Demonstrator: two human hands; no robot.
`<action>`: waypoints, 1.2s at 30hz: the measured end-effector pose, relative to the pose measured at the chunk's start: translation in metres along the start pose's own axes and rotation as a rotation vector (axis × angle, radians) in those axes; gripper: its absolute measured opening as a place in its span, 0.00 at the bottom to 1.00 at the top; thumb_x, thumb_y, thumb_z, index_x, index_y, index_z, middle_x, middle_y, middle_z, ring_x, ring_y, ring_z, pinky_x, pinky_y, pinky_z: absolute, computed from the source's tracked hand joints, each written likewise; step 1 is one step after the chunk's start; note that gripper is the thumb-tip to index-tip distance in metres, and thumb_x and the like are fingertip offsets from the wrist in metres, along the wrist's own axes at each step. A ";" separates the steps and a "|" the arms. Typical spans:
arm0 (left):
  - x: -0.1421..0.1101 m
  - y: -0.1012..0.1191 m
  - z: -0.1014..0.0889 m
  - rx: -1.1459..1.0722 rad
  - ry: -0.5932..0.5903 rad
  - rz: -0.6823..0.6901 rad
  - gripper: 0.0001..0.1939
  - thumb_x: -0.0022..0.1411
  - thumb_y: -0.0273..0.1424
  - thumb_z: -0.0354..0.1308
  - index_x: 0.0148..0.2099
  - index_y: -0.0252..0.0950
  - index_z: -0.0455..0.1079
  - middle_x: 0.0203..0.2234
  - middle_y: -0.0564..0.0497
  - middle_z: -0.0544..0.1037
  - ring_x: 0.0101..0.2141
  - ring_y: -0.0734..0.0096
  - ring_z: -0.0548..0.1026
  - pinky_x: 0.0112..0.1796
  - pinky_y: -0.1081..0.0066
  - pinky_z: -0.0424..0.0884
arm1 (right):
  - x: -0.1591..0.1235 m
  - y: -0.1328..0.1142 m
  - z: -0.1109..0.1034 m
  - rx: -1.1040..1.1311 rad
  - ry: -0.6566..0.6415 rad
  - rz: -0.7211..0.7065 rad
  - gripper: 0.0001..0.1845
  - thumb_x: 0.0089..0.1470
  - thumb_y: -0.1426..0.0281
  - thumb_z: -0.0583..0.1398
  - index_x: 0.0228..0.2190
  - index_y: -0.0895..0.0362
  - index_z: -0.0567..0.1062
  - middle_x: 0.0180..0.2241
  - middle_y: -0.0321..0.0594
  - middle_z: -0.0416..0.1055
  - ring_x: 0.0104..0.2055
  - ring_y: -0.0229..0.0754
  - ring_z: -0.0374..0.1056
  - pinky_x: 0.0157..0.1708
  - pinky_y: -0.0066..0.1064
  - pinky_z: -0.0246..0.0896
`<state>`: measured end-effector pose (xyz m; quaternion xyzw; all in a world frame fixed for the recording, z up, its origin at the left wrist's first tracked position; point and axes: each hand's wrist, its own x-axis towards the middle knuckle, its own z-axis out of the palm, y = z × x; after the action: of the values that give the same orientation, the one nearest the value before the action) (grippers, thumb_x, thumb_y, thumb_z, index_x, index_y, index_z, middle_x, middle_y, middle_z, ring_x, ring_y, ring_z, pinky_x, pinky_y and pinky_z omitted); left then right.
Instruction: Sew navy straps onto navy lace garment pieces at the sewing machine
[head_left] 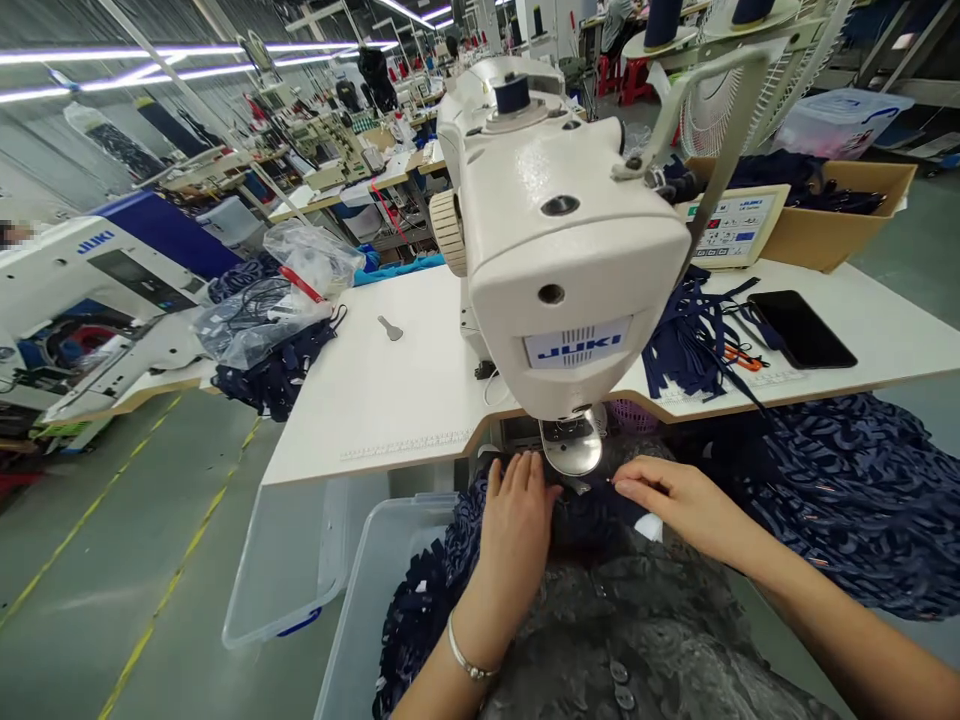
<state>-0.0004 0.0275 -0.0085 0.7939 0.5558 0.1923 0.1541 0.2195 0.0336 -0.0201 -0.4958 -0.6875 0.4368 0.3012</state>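
Observation:
A white JUKI sewing machine (577,250) stands straight ahead, its shiny metal plate (576,452) low over the sewing spot. Dark navy fabric (589,515) lies beneath that plate, close to my lap. My left hand (516,515) rests flat on the fabric left of the plate, fingers stretched forward. On the plate's right, my right hand (679,498) pinches the edge of the navy fabric between thumb and forefinger. What exactly lies between those fingertips is partly hidden. A small white tag (649,527) shows just below the right hand.
Navy strips (690,335), orange-handled snips (742,357) and a black phone (802,328) lie on the right of the white table (405,390). A grey metal piece (390,328) is on its left. Navy fabric heaps (847,500) hang at right; a clear bin (352,610) stands below left.

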 end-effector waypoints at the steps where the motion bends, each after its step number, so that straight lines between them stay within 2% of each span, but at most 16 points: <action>1: -0.001 -0.002 0.001 -0.046 -0.017 -0.016 0.12 0.70 0.29 0.48 0.50 0.33 0.71 0.46 0.40 0.77 0.48 0.57 0.75 0.49 0.53 0.70 | 0.001 0.004 0.002 0.106 0.005 0.091 0.15 0.60 0.58 0.58 0.31 0.54 0.78 0.29 0.36 0.75 0.31 0.41 0.69 0.31 0.31 0.65; 3: -0.003 -0.002 0.004 -0.206 -0.114 0.002 0.13 0.70 0.31 0.48 0.52 0.36 0.70 0.45 0.45 0.79 0.46 0.63 0.76 0.47 0.61 0.72 | 0.002 0.008 0.009 0.332 0.021 0.229 0.18 0.55 0.53 0.61 0.33 0.55 0.79 0.30 0.38 0.76 0.31 0.42 0.69 0.31 0.32 0.65; 5: -0.004 0.002 0.009 -0.443 -0.198 -0.033 0.13 0.69 0.34 0.51 0.51 0.38 0.71 0.42 0.49 0.80 0.40 0.69 0.77 0.40 0.71 0.74 | 0.002 0.008 0.019 0.510 0.055 0.301 0.21 0.51 0.51 0.63 0.34 0.56 0.80 0.32 0.40 0.76 0.34 0.44 0.70 0.34 0.33 0.66; 7: -0.004 0.007 0.016 -0.671 -0.208 -0.140 0.12 0.67 0.36 0.55 0.47 0.35 0.72 0.37 0.49 0.80 0.35 0.70 0.76 0.34 0.74 0.72 | 0.000 0.007 0.030 0.591 0.108 0.306 0.22 0.49 0.50 0.65 0.33 0.56 0.80 0.33 0.41 0.75 0.36 0.45 0.69 0.37 0.34 0.67; 9: -0.003 0.009 0.020 -0.756 -0.173 -0.218 0.11 0.64 0.37 0.58 0.42 0.34 0.72 0.34 0.50 0.78 0.33 0.71 0.75 0.33 0.74 0.70 | -0.002 0.007 0.039 0.606 0.174 0.263 0.21 0.48 0.50 0.66 0.31 0.56 0.80 0.36 0.41 0.74 0.40 0.45 0.68 0.40 0.34 0.66; 11: -0.003 0.010 0.021 -0.741 -0.144 -0.222 0.09 0.62 0.36 0.60 0.39 0.34 0.73 0.33 0.50 0.77 0.34 0.71 0.74 0.34 0.73 0.69 | -0.005 0.010 0.045 0.593 0.196 0.228 0.20 0.50 0.51 0.65 0.30 0.56 0.79 0.36 0.41 0.73 0.40 0.45 0.68 0.41 0.33 0.66; 14: -0.003 0.010 0.017 -0.709 -0.113 -0.216 0.06 0.61 0.33 0.60 0.36 0.35 0.73 0.31 0.52 0.76 0.33 0.71 0.73 0.35 0.72 0.68 | -0.008 0.015 0.046 0.509 0.154 0.190 0.20 0.56 0.51 0.60 0.33 0.55 0.78 0.36 0.41 0.73 0.40 0.44 0.69 0.39 0.34 0.67; 17: -0.004 0.011 0.014 -0.678 -0.113 -0.201 0.05 0.61 0.32 0.60 0.34 0.36 0.74 0.29 0.53 0.74 0.32 0.71 0.72 0.35 0.73 0.68 | -0.007 0.015 0.039 0.346 0.089 0.025 0.21 0.63 0.52 0.54 0.38 0.55 0.77 0.40 0.44 0.72 0.44 0.46 0.69 0.45 0.37 0.67; 19: -0.004 0.014 0.012 -0.623 -0.128 -0.160 0.04 0.61 0.31 0.60 0.34 0.37 0.75 0.28 0.53 0.72 0.31 0.72 0.72 0.33 0.74 0.67 | -0.006 0.012 0.035 0.286 -0.001 -0.061 0.23 0.64 0.52 0.51 0.36 0.56 0.77 0.39 0.44 0.72 0.45 0.46 0.68 0.47 0.38 0.66; 20: -0.005 0.015 0.012 -0.583 -0.132 -0.135 0.04 0.61 0.30 0.59 0.33 0.37 0.74 0.28 0.54 0.72 0.30 0.73 0.71 0.32 0.74 0.66 | -0.005 0.010 0.035 0.306 -0.032 -0.054 0.23 0.63 0.52 0.52 0.34 0.56 0.77 0.38 0.43 0.72 0.44 0.46 0.69 0.47 0.38 0.66; 22: -0.005 0.018 0.011 -0.507 -0.121 -0.096 0.05 0.62 0.28 0.58 0.33 0.37 0.74 0.28 0.54 0.71 0.29 0.74 0.70 0.31 0.75 0.65 | -0.004 0.007 0.038 0.463 -0.025 0.057 0.20 0.59 0.51 0.58 0.32 0.56 0.77 0.36 0.41 0.72 0.41 0.45 0.69 0.44 0.36 0.67; 25: -0.004 0.021 0.007 -0.479 -0.123 -0.084 0.03 0.61 0.27 0.59 0.36 0.37 0.74 0.29 0.53 0.71 0.29 0.74 0.70 0.31 0.75 0.65 | -0.006 0.005 0.048 0.791 0.117 0.259 0.20 0.52 0.51 0.64 0.35 0.55 0.77 0.36 0.39 0.74 0.40 0.44 0.70 0.41 0.34 0.67; 27: -0.004 0.023 0.003 -0.500 -0.151 -0.095 0.03 0.61 0.28 0.59 0.37 0.38 0.75 0.29 0.54 0.71 0.29 0.75 0.70 0.30 0.75 0.64 | -0.008 0.006 0.051 0.878 0.151 0.298 0.20 0.48 0.50 0.66 0.33 0.54 0.77 0.34 0.38 0.75 0.38 0.44 0.70 0.40 0.34 0.67; 31: -0.004 0.023 -0.002 -0.539 -0.208 -0.130 0.05 0.62 0.31 0.59 0.36 0.38 0.75 0.28 0.54 0.69 0.28 0.74 0.70 0.28 0.75 0.64 | -0.010 0.007 0.044 0.775 0.103 0.273 0.18 0.46 0.54 0.69 0.33 0.55 0.78 0.33 0.38 0.75 0.37 0.44 0.70 0.39 0.35 0.68; 36: -0.005 0.022 0.003 -0.517 -0.201 -0.115 0.04 0.59 0.29 0.60 0.38 0.38 0.74 0.31 0.54 0.70 0.31 0.73 0.71 0.30 0.75 0.65 | -0.010 0.008 0.036 0.592 0.164 0.207 0.16 0.48 0.56 0.67 0.32 0.55 0.77 0.30 0.37 0.75 0.33 0.42 0.71 0.35 0.33 0.68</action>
<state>0.0176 0.0157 -0.0014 0.7104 0.5145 0.2388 0.4166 0.1951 0.0142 -0.0426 -0.4875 -0.4498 0.6047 0.4408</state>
